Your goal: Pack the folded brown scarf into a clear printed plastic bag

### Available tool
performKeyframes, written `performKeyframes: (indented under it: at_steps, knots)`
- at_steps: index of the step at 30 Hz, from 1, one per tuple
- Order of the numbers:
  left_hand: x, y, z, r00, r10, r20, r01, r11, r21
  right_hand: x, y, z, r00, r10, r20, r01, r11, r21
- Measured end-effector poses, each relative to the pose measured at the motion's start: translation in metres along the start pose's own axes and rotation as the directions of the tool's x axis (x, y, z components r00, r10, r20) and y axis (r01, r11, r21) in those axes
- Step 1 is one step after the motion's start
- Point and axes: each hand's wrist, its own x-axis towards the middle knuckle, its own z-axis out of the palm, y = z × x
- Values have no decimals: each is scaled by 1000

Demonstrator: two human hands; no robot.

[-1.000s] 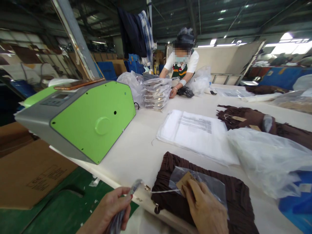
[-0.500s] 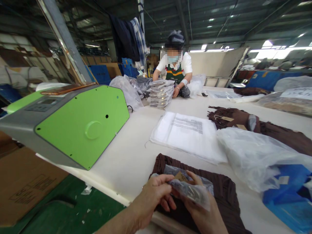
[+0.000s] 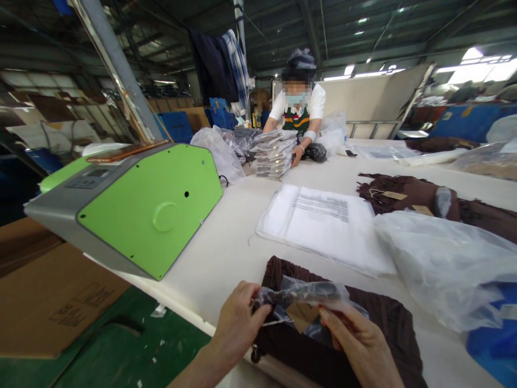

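A folded dark brown fabric piece, probably a scarf, lies at the table's near edge. Over it, a clear plastic strip is stretched between my hands. My left hand pinches the strip's left end between thumb and fingers. At the other end, my right hand grips the plastic, its thumb near a brown cardboard tag. A white string runs from the tag toward my left thumb. Whether the strip wraps fully round the fabric is hidden.
A green and grey machine stands at left on the table. White printed bags lie beyond the fabric. To the right are a crumpled plastic bag and brown fringed scarves. Across the table, a co-worker handles stacked packets.
My hands have moved apart, stretching the plastic sideways and lifting it off the fabric. The tag shows more fully below it. The whole view has shifted slightly.
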Motion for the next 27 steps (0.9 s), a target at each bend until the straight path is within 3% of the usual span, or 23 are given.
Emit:
performKeyframes:
  at_steps: [4, 10, 14, 18, 21, 27]
  knots:
    - [-2, -6, 13, 996, 55, -64, -58, 997, -46, -3, -12, 1, 994, 56, -94, -53, 998, 38]
    - [-2, -19, 20, 979, 141, -146, -160, 979, -124, -4, -13, -3, 997, 72, -13, -73, 997, -41]
    - [1, -27, 18, 949, 267, -171, -289, 949, -123, -1, -9, -4, 994, 97, -50, -99, 994, -39]
    - [7, -29, 9, 881, 472, -34, -472, 871, -136, 1, -2, -5, 975, 197, -104, -191, 979, 73]
    - [9, -27, 0, 830, 547, 112, -531, 835, -144, 2, 0, -3, 958, 260, -124, -243, 960, 137]
    - [10, -28, -6, 748, 572, 337, -601, 799, -24, 3, -8, -4, 976, 158, -151, -162, 987, -17]
